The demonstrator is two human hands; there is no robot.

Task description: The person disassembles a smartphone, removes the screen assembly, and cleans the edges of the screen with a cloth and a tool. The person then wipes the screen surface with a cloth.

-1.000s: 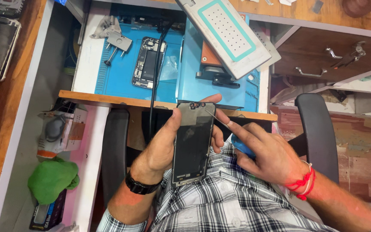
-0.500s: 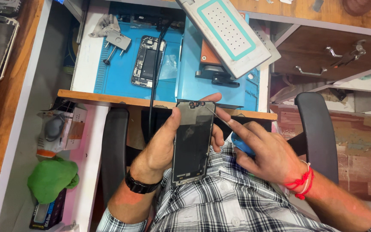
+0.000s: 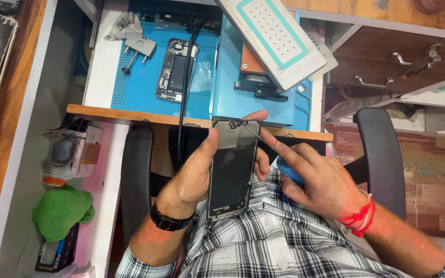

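My left hand (image 3: 191,175) has its fingers wrapped round the phone screen panel (image 3: 233,167), held upright over my lap, just below the counter (image 3: 130,114) edge. My right hand (image 3: 320,180) pinches a thin probe (image 3: 253,134) at the panel's top edge — cleaning or picking there, I judge — so the next stroke calls for light, steady pressure.

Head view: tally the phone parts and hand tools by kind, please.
Detached phone screen, held in left hand: 1
Opened phone body on blue mat: 1
Thin metal tool, in right hand: 1
Total: 3
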